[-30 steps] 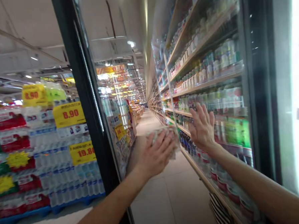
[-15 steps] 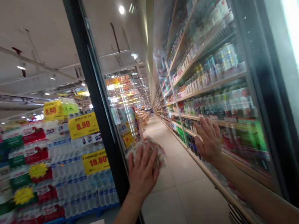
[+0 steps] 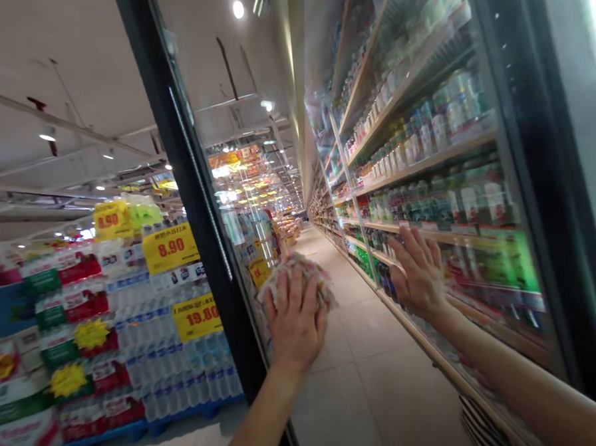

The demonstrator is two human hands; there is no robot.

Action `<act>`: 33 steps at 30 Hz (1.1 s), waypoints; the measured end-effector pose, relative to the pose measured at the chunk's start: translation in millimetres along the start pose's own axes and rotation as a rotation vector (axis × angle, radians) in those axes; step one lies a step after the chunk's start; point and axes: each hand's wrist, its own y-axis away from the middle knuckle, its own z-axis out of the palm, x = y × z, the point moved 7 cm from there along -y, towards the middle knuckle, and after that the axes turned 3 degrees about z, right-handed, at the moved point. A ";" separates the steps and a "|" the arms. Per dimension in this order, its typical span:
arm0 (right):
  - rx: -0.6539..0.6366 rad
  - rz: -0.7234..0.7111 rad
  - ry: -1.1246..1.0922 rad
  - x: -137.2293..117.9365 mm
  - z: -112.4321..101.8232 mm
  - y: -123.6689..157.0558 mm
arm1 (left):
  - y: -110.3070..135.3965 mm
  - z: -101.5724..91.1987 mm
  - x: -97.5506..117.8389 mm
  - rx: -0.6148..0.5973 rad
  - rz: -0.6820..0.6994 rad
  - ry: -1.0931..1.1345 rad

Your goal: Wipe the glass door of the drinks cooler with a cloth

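Directly under left grip (image 3: 294, 324), cloth (image 3: 323, 281)

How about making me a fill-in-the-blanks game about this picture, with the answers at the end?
1. The person's ____ hand is spread over a crumpled cloth.
2. The right hand, raised open, holds ____.
3. The yellow sign just above the 19.80 sign shows the price ____.
4. The pallets under the stacked bottles are coloured ____.

Missing words: left; nothing; 8.90; blue.
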 end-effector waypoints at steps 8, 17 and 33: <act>-0.018 0.013 -0.009 0.8 0.2 -0.3 | -5.2 2.2 0.0 -0.001 0.001 -0.003; -0.075 -0.049 0.053 2.7 3.1 1.3 | -63.8 13.7 18.1 0.012 0.102 -0.029; -0.045 0.004 0.122 49.9 -11.4 11.1 | -58.8 30.8 64.9 -0.088 0.357 0.008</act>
